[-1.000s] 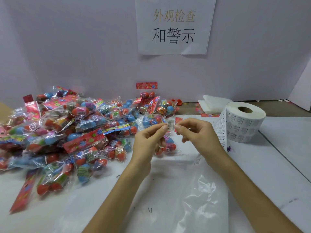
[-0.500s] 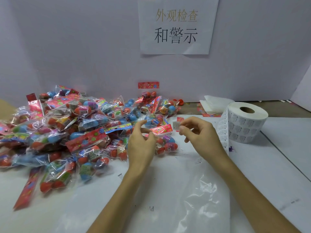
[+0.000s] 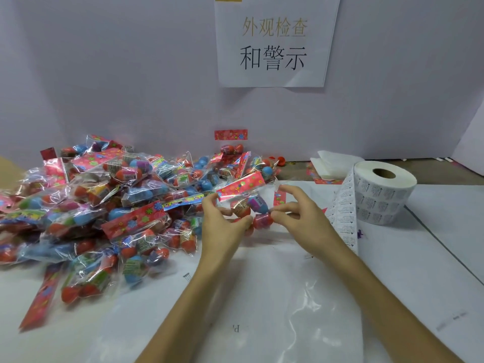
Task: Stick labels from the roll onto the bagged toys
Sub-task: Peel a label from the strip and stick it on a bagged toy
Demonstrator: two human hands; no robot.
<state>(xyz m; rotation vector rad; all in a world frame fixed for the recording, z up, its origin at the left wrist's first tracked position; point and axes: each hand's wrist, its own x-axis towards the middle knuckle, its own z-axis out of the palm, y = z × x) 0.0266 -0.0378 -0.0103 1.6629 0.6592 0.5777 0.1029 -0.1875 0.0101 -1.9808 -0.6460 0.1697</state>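
Note:
One bagged toy [image 3: 247,203], a clear bag with a red flowered header and coloured egg-shaped toys, is held just above the table between both hands. My left hand [image 3: 222,226] grips its left side with curled fingers. My right hand [image 3: 296,210] pinches the bag's right edge by a red egg. The label itself is too small to make out. The white label roll [image 3: 385,191] stands to the right, with its printed strip [image 3: 344,221] hanging down towards my right wrist. A large pile of bagged toys [image 3: 99,208] covers the table's left side.
A clear plastic sheet [image 3: 288,297] lies on the white table under my forearms. Folded white paper [image 3: 332,163] sits behind the roll. A printed sign [image 3: 275,40] hangs on the back wall, with a red header strip [image 3: 230,134] stuck below it.
My hands held a small label up together a second ago. The left hand then dropped to the pile, and now both hands hold one bagged toy lifted from its edge.

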